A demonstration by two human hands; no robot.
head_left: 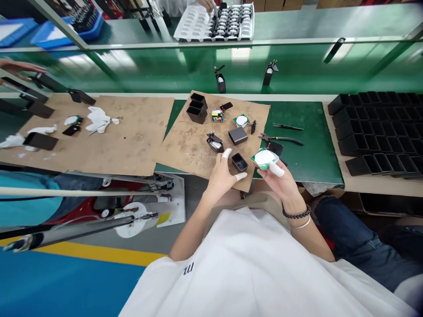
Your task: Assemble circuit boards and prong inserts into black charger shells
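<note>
My right hand point(279, 178), with a white finger cot and a bead bracelet on the wrist, is closed round a small green circuit board with a white round disc point(264, 157). My left hand point(223, 174), also in white finger cots, hovers over the brown board point(188, 145) with fingers apart, just left of a small open black housing point(239, 162) and below a black part with wires point(214, 142). It holds nothing.
On the brown board lie stacked black housings point(197, 108), a closed black box point(238, 135), a loose circuit board point(217, 116) and another green board with disc point(241, 120). Pliers point(279, 140) and tweezers point(287, 127) rest on the green mat. Trays of black housings point(380, 132) fill the right. Another person's hand point(20, 67) shows far left.
</note>
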